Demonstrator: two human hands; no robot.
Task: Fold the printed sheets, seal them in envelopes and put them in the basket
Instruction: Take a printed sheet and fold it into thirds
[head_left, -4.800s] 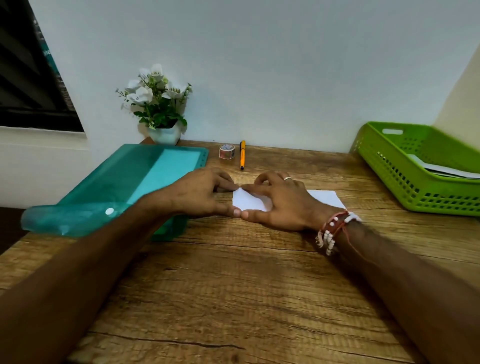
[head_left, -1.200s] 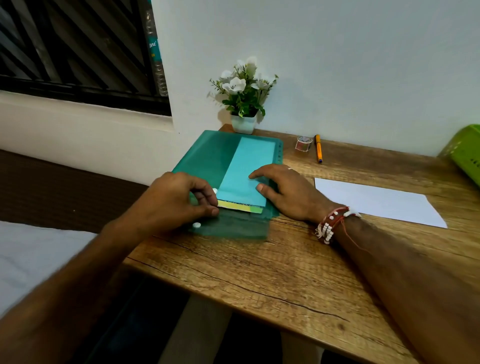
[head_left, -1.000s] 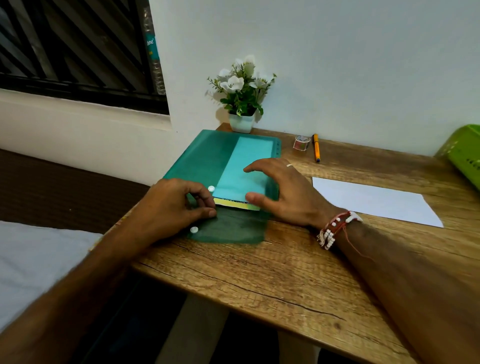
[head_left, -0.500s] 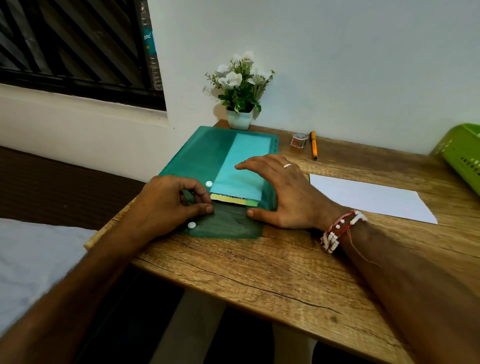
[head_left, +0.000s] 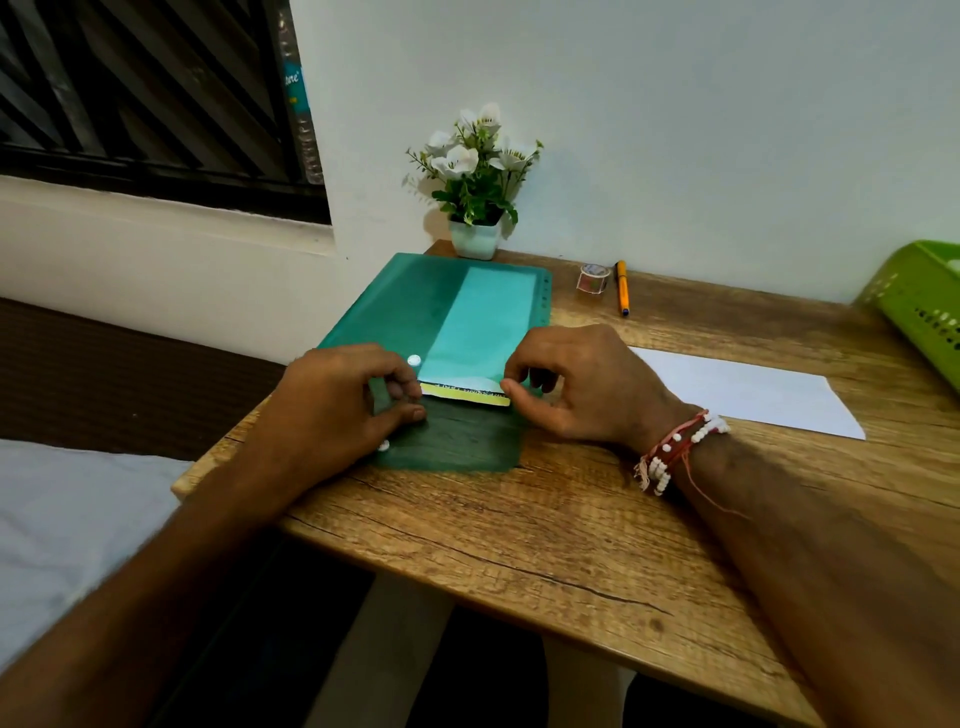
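Gripping one folder (head_left: 405, 304), one stack (head_left: 465, 395): two hands (head_left: 343, 405) (head_left: 582, 387).

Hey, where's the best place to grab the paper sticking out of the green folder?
Pinch the paper by its exposed near edge, right corner, coming from the near side: only that strip clears the folder pocket, and the right hand sits there.

left hand (head_left: 337, 408) and right hand (head_left: 584, 387) lie close, fingers curled, pinching.

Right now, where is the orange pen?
In the head view the orange pen lies at the back of the table, just right of the tape roll, between the green folder and the green basket.
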